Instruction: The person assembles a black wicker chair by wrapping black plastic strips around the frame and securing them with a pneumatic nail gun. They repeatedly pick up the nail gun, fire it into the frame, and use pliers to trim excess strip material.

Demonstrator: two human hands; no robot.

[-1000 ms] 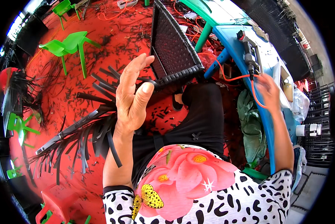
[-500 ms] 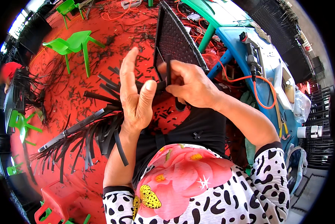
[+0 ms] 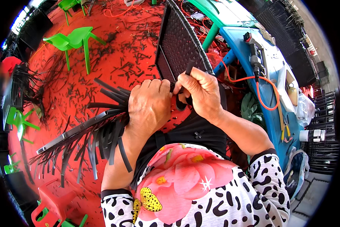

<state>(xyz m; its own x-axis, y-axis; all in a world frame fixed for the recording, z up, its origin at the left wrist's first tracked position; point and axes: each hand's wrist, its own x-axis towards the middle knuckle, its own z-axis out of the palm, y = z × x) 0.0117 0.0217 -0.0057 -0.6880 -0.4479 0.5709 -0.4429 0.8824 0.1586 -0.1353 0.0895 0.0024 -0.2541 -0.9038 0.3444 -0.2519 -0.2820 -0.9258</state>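
Your right hand (image 3: 202, 94) pinches a strip (image 3: 190, 67) near the woven panel (image 3: 182, 41), while your left hand (image 3: 150, 105) curls knuckles-up, its grip hidden, so the strip could slip or twist if that pinch loosens or the work beneath shifts.

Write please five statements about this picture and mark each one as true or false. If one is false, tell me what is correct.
1. The right hand grips a black strip. True.
2. The left hand lies far from the right hand. False: the two are close together.
3. A tool lies on the blue table. True.
4. The floor is blue. False: it is red.
5. A green chair stands on the floor. True.
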